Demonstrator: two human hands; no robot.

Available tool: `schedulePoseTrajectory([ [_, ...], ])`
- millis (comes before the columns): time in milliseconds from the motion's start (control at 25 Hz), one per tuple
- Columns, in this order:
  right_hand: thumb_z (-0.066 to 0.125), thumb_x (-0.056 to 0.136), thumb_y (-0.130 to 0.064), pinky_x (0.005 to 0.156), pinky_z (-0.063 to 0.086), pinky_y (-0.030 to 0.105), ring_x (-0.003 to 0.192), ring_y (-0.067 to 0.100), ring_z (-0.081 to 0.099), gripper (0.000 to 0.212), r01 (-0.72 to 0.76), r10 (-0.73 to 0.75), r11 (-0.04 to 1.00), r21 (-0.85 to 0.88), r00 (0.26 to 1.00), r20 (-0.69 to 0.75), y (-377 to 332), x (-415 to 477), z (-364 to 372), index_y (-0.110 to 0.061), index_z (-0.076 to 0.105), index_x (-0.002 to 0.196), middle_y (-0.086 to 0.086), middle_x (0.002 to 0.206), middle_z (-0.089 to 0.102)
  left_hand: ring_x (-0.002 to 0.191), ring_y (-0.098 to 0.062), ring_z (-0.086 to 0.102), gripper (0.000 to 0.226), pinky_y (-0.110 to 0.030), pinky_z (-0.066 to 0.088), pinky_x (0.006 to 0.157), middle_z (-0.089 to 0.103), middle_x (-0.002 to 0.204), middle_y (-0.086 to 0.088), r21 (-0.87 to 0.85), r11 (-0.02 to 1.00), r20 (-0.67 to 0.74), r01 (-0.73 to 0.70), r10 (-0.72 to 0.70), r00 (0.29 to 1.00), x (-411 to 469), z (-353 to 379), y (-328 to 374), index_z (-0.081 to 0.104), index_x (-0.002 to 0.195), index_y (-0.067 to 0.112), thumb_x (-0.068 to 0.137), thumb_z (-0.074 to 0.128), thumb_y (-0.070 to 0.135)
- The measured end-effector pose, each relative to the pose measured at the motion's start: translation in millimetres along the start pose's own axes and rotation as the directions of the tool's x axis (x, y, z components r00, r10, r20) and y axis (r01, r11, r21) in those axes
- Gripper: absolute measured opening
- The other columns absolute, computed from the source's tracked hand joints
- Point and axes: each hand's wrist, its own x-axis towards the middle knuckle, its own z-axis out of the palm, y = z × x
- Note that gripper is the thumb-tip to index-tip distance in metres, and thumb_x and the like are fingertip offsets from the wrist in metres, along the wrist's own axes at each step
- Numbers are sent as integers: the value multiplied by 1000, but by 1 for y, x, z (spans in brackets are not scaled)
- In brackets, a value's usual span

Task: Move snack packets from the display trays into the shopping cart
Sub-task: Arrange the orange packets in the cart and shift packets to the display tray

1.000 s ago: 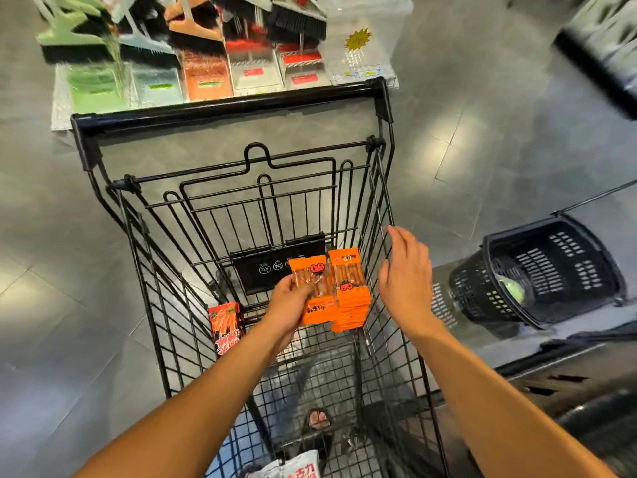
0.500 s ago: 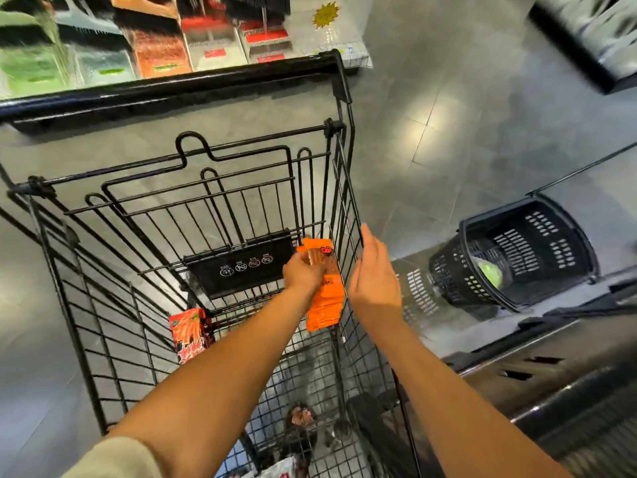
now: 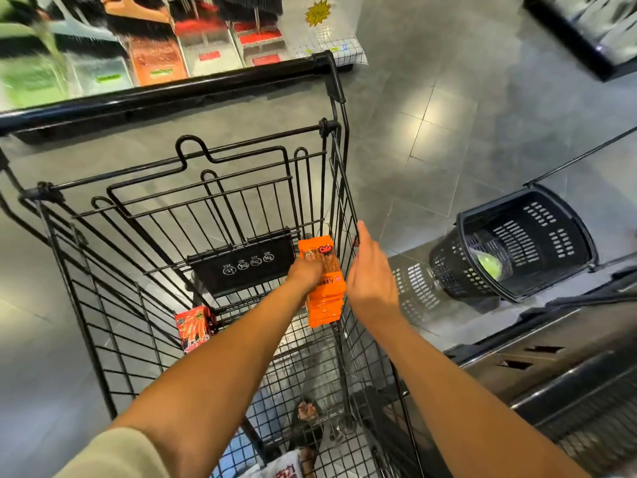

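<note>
A black wire shopping cart [image 3: 331,157] fills the left and middle of the view. My left hand [image 3: 306,274] reaches into it and grips a stack of orange snack packets [image 3: 325,294], held upright against the cart's right wall. My right hand [image 3: 370,277] is outside that wall, fingers straight, its fingertips touching the top wire. A red snack box [image 3: 194,327] stands on the cart's floor at the left. A white packet with red print [image 3: 282,469] shows at the bottom edge.
A black plastic basket [image 3: 517,243] with a green item inside lies tilted on a steel counter [image 3: 568,343] at the right. Brooms and dustpans [image 3: 206,39] are displayed beyond the cart handle [image 3: 165,98]. Grey tiled floor lies around. A sandalled foot shows below the cart.
My left hand has carried the orange packets lower and rightwards, against the cart's right wall. My right hand has turned edge-on and closed in on the wire wall. The camera shifted.
</note>
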Motion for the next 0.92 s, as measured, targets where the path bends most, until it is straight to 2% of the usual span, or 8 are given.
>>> schedulePoseTrajectory([
  [80, 51, 96, -10, 91, 54, 40, 116, 17, 52, 79, -69, 61, 995, 74, 993, 101, -1, -7, -8, -29, 8, 159, 2, 141, 43, 91, -21, 65, 19, -35, 51, 91, 70, 96, -4, 47, 997, 19, -57, 56, 998, -39, -18, 10, 63, 92, 19, 103, 53, 30],
  [160, 55, 92, -17, 109, 43, 49, 137, 24, 38, 77, -96, 85, 992, 84, 988, 126, -6, -26, -20, -24, 15, 158, 3, 155, 29, 99, -21, 62, 17, -33, 47, 91, 67, 107, -3, 136, 981, 50, -137, 132, 990, -64, -37, 5, 62, 114, 15, 105, 53, 27],
  [240, 57, 92, -23, 116, 32, 53, 144, 24, 27, 64, -107, 100, 992, 60, 989, 109, -15, -57, -35, -21, 33, 151, 3, 158, 26, 102, -24, 65, 32, -27, 47, 77, 66, 119, -7, 247, 941, 92, -232, 215, 972, -98, -57, -3, 55, 133, 16, 105, 53, 30],
  [320, 58, 92, -22, 115, 33, 52, 142, 22, 29, 47, -73, 67, 994, 79, 995, 76, -29, -96, -49, -23, 49, 138, 0, 153, 30, 91, -18, 66, 28, -23, 45, 65, 66, 117, -5, 364, 879, 157, -307, 266, 951, -132, -77, -24, 54, 132, 20, 106, 52, 29],
  [400, 58, 91, -20, 110, 39, 49, 136, 19, 33, 38, -65, 51, 987, 149, 994, 101, -41, -138, -55, -25, 57, 128, -4, 148, 32, 106, -18, 63, 32, -23, 46, 82, 59, 133, -4, 467, 794, 220, -390, 323, 920, -166, -95, -56, 55, 135, 20, 105, 53, 30],
  [520, 58, 92, -19, 111, 40, 45, 138, 17, 34, 34, -133, 87, 976, 175, 965, 249, -60, -213, -56, -28, 60, 125, -8, 148, 31, 134, -24, 48, 38, -30, 38, 108, 48, 146, -4, 573, 650, 326, -500, 379, 866, -221, -123, -122, 53, 140, 21, 104, 54, 32],
  [720, 63, 93, -23, 113, 37, 38, 138, 17, 37, 33, -213, 151, 963, 167, 935, 321, -92, -339, -68, -26, 59, 126, -6, 145, 36, 138, -25, 45, 44, -34, 37, 113, 44, 152, -3, 561, 522, 420, -642, 489, 765, -314, -158, -211, 47, 147, 22, 104, 55, 31],
  [920, 66, 91, -30, 114, 36, 38, 136, 17, 39, 50, -329, 273, 923, 197, 925, 266, -108, -454, -94, -24, 51, 138, -4, 147, 36, 148, -23, 36, 51, -41, 36, 119, 37, 162, -1, 604, 261, 534, -753, 569, 626, -377, -169, -264, 42, 152, 27, 104, 53, 38],
])
